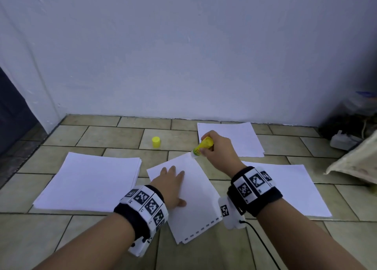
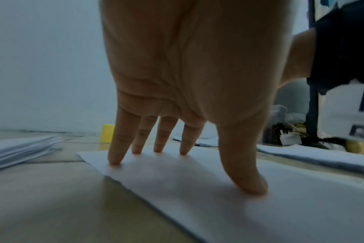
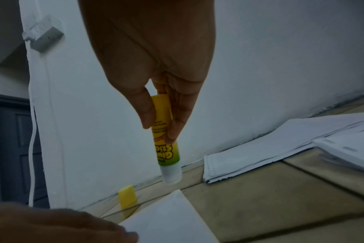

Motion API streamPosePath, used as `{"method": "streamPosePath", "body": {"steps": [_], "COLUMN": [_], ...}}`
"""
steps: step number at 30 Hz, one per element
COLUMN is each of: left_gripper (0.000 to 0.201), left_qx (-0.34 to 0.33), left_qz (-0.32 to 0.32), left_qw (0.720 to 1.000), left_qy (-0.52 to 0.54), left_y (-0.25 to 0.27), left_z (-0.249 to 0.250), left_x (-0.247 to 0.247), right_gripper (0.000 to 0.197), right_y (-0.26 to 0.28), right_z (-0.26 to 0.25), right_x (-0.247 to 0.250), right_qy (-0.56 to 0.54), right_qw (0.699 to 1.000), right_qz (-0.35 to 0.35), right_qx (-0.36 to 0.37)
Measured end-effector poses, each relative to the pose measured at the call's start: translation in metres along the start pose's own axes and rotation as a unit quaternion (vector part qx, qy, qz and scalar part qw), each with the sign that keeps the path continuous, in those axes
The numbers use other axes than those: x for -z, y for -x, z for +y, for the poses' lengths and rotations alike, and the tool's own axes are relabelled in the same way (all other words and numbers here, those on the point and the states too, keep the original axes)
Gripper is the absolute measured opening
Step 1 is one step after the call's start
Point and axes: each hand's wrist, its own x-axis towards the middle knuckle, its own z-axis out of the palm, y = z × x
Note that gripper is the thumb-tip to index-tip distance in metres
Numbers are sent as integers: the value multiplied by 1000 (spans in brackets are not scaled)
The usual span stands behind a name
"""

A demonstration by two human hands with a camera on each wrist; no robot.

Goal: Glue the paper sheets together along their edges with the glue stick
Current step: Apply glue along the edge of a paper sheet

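Centrally in the lower half of the head view, a white paper sheet is seen lying slantwise on the tiled floor, with a dashed line printed along its lower edge. It is pressed down by the left hand, whose fingers are held straight and spread, the tips and thumb resting on the paper near its upper left edge.

Just above the sheet's upper corner, the glue stick is gripped by the right hand, thumb and fingers curled round the yellow barrel. The stick is uncapped and tilted, its pale tip pointed down at the corner; in the right wrist view the tip is seen slightly clear of the paper.

The yellow cap stands upright on the floor, upper left of the sheet and apart from it. A stack of blank sheets lies at the left of the frame. Further paper is seen behind the right hand, and another pile lies at the right. Marker-printed bands are worn on both wrists.
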Motion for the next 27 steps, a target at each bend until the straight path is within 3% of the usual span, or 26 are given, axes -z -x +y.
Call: {"method": "streamPosePath", "body": {"steps": [4,11,17,27], "left_gripper": [105,104,103,78], "left_qx": [10,4,-10,-20], "left_qz": [-47,-31,-33,-25], "left_qw": [998,999,999,999], "left_qy": [-28,-18,-4,-32], "left_y": [-1,0,1,1], "left_z": [2,0,-3,-3], "left_x": [5,5,7,9], "right_gripper": [23,29,27,29], "right_y": [-11,-18,12,64], "right_z": [-7,-10,-1,12], "right_x": [-13,-11,17,47], "right_qy": [20,121,173,265], "right_qw": [999,986,970,934], "right_qz": [-30,-109,-173,-237], "right_qx": [3,20,16,27]}}
